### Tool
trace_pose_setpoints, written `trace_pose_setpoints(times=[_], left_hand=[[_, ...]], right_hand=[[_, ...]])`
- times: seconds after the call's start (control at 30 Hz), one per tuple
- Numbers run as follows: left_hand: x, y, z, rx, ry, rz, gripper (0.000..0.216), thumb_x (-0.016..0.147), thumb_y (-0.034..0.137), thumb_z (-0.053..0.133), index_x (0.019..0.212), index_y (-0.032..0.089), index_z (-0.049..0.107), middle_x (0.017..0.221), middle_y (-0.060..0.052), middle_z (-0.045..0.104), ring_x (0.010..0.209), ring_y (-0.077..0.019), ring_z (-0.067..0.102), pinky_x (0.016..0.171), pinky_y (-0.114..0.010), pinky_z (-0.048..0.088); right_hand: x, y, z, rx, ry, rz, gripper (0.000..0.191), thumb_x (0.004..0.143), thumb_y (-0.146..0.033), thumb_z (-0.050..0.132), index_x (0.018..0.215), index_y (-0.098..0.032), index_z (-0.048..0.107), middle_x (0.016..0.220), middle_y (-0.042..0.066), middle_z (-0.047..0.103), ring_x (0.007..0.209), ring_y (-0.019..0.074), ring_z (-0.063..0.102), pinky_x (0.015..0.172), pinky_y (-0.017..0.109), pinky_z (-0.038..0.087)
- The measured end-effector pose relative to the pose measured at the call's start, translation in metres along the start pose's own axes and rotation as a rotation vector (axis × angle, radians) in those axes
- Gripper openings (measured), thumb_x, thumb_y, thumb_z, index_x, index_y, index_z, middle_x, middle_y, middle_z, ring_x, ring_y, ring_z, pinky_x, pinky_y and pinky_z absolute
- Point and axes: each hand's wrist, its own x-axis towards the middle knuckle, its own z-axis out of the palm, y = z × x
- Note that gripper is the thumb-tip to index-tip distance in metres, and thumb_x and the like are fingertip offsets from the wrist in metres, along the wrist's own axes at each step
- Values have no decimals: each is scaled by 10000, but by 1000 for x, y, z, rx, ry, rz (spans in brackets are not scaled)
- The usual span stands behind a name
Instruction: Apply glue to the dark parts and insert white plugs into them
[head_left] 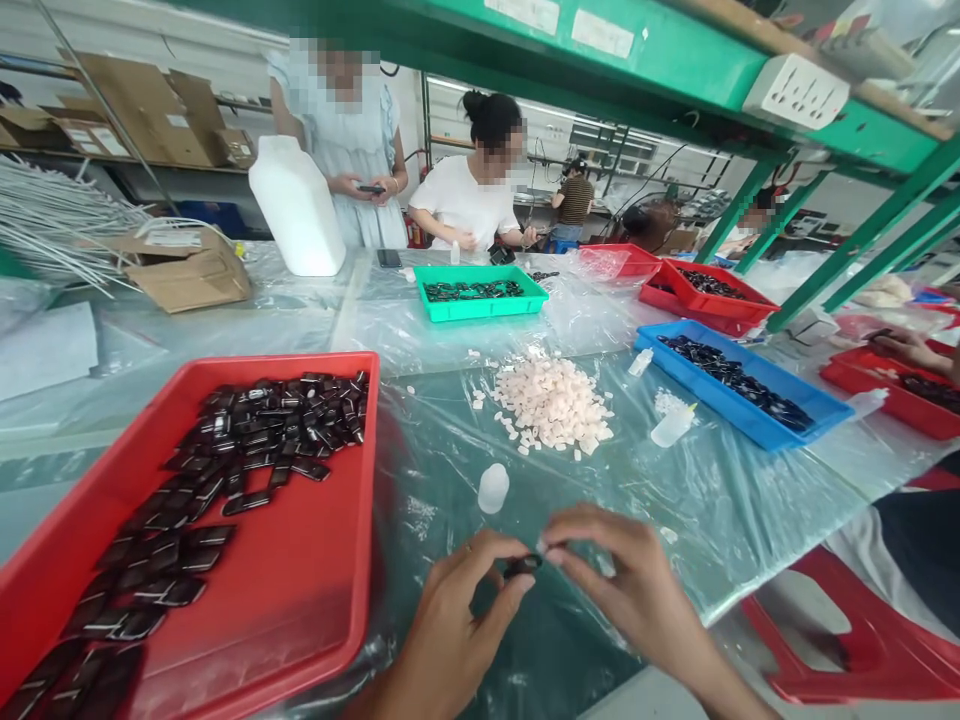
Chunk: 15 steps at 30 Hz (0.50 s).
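my left fingers (pixel 486 546) pinch a black part (pixel 520 566) | my right fingers (pixel 592 522) pinch a pale bit (pixel 541 545) just beside it | bottle (pixel 493 488) on the worktop (pixel 442 430) near me, pale heap (pixel 555 400) beyond | red tray (pixel 285 575) of dark pieces (pixel 315 420) at left | green tray (pixel 487 307) ahead, blue tray (pixel 825 408) to the right

- The camera sat on the person's head, looking forward and down over the table (pixel 442 425).
- The left hand (pixel 461 620) and right hand (pixel 630 575) were close to it, low in view, the forearms cut by the bottom edge.
- A red tray (pixel 292 570) was near at left, partly outside the view.
- Across the table, a co-worker in white (pixel 469 205) was farther off.
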Motion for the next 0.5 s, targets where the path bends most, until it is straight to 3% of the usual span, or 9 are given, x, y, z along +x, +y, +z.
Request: trace_pose_setpoints(times=[0.1, 0.27, 0.4, 0.5], left_hand=[[0, 0, 1, -28, -23, 4, 76, 987, 220, 602, 1001, 274, 654, 877, 46, 715, 762, -128, 691, 725, -206, 513], [0, 1, 3, -86, -38, -11, 107, 1014, 230, 557, 968, 246, 652, 809, 32, 643, 659, -123, 675, 649, -208, 513], [-3, 2, 6, -141, -21, -25, 125, 1014, 212, 547, 950, 244, 649, 835, 33, 655, 674, -109, 702, 661, -184, 531], [-8, 0, 9, -178, 12, -35, 134, 1011, 205, 551, 956, 268, 656, 811, 56, 656, 668, -96, 705, 668, -160, 538]], right_hand=[[-14, -18, 11, 67, 17, -50, 209, 1034, -214, 603, 1163, -358, 683, 1040, -6, 708, 921, 147, 703, 754, 243, 540], [-14, -15, 19, 71, 59, -31, 315, 1027, -190, 605, 1240, -413, 666, 1054, 10, 703, 903, 179, 716, 710, 276, 518], [-18, -14, 25, 80, 68, -17, 319, 1001, -160, 625, 1210, -391, 694, 1073, 34, 701, 893, 200, 714, 684, 294, 520], [-24, -14, 38, 93, 178, -17, 298, 975, -136, 640, 1169, -351, 709, 1047, 52, 695, 879, 203, 716, 713, 307, 549]])
